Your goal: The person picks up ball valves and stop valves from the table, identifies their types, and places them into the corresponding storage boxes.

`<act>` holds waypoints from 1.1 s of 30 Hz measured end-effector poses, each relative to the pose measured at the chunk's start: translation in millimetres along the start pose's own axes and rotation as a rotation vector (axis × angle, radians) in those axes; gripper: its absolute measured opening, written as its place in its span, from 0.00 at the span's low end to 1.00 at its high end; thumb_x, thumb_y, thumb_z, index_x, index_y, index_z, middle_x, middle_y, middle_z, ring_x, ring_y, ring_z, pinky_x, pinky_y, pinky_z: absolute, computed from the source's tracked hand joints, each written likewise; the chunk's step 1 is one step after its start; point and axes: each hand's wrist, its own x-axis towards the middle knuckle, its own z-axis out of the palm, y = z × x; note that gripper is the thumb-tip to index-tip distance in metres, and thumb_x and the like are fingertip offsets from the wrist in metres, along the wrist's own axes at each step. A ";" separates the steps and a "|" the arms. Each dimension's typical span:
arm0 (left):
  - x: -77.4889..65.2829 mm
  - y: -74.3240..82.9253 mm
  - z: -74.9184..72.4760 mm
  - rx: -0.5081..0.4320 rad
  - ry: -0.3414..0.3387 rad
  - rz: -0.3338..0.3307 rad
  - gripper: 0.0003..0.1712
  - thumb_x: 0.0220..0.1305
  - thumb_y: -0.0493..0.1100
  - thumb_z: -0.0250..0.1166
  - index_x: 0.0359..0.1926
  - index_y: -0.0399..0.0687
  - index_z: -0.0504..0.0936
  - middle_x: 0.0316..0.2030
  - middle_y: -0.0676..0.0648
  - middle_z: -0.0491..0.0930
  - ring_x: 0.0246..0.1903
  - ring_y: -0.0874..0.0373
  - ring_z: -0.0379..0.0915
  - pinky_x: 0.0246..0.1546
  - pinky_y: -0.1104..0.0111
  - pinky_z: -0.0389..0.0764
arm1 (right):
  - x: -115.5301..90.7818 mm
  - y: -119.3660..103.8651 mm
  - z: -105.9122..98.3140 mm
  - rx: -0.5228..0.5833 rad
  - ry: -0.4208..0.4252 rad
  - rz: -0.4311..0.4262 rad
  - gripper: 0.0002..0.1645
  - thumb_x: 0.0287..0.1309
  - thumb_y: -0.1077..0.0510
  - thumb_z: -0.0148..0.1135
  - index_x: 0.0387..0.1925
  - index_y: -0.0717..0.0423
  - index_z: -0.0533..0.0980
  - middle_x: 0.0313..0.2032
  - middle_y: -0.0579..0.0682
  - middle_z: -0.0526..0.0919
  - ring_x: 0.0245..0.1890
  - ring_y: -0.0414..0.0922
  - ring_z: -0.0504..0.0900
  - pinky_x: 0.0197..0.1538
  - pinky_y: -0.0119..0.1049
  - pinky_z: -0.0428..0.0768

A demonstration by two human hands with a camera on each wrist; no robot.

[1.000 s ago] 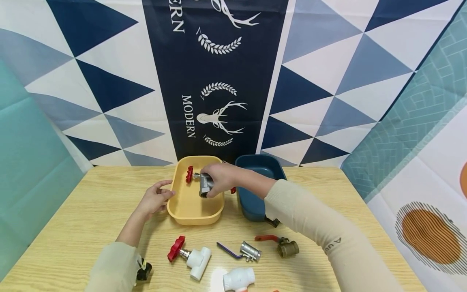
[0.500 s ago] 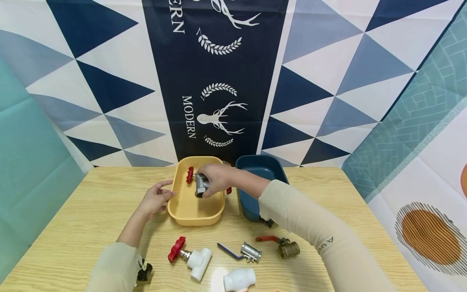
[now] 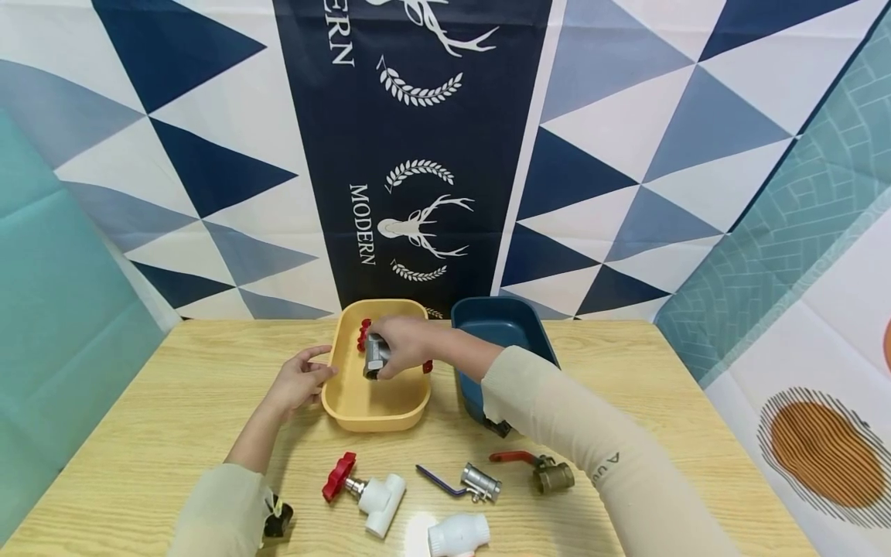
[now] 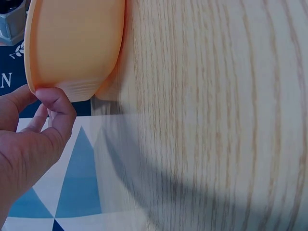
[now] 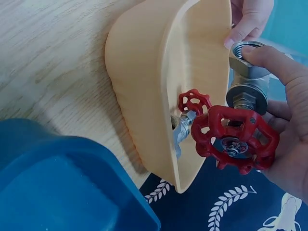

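My right hand [image 3: 404, 343] grips a grey metal gate valve [image 3: 377, 354] over the yellow plastic bin [image 3: 376, 422]. In the right wrist view the thumb rests on the valve's threaded end, and its red handwheel [image 5: 235, 139] faces the camera. A second valve with a smaller red handwheel [image 5: 195, 102] lies inside the bin, partly hidden by the wall. My left hand [image 3: 295, 385] pinches the bin's left rim between thumb and fingers, as the left wrist view [image 4: 41, 127] shows from the side.
A dark blue bin [image 3: 468, 387] stands right of the yellow one, beneath my right forearm. In front lie a white tee valve with red handwheel [image 3: 376, 495], a blue-levered ball valve [image 3: 480, 481], a brass valve with red lever [image 3: 553, 476] and a white plastic valve [image 3: 459, 534].
My right hand has moved slightly left with the gate valve, further over the yellow bin. The left hand keeps its place on the rim.
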 end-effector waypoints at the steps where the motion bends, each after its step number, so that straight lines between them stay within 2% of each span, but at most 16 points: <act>1: 0.0 -0.1 0.1 0.004 0.001 0.000 0.32 0.65 0.36 0.56 0.68 0.39 0.57 0.37 0.47 0.72 0.26 0.63 0.73 0.26 0.71 0.78 | 0.9 0.0 0.9 0.000 0.002 0.000 0.36 0.45 0.47 0.71 0.54 0.55 0.70 0.40 0.45 0.76 0.38 0.40 0.73 0.39 0.27 0.73; 11: -0.3 0.4 0.1 0.023 0.000 -0.007 0.33 0.65 0.37 0.56 0.68 0.41 0.57 0.38 0.47 0.72 0.27 0.63 0.73 0.26 0.70 0.79 | 8.8 0.7 10.5 -0.001 0.010 0.006 0.37 0.43 0.46 0.72 0.55 0.55 0.70 0.40 0.45 0.75 0.39 0.40 0.73 0.41 0.27 0.73; 23: -0.4 1.3 1.2 0.021 0.017 -0.008 0.31 0.65 0.36 0.56 0.67 0.40 0.58 0.38 0.46 0.72 0.28 0.62 0.73 0.28 0.70 0.79 | 15.3 -2.0 16.7 -0.008 -0.001 0.059 0.43 0.44 0.45 0.72 0.61 0.53 0.67 0.44 0.45 0.76 0.40 0.39 0.73 0.42 0.28 0.72; 33: -1.2 1.4 1.7 0.030 0.022 -0.011 0.31 0.65 0.36 0.56 0.67 0.40 0.58 0.39 0.46 0.73 0.28 0.61 0.73 0.27 0.71 0.77 | 20.4 0.4 25.8 -0.012 0.013 0.085 0.42 0.45 0.42 0.70 0.60 0.51 0.67 0.45 0.43 0.77 0.41 0.39 0.72 0.48 0.36 0.69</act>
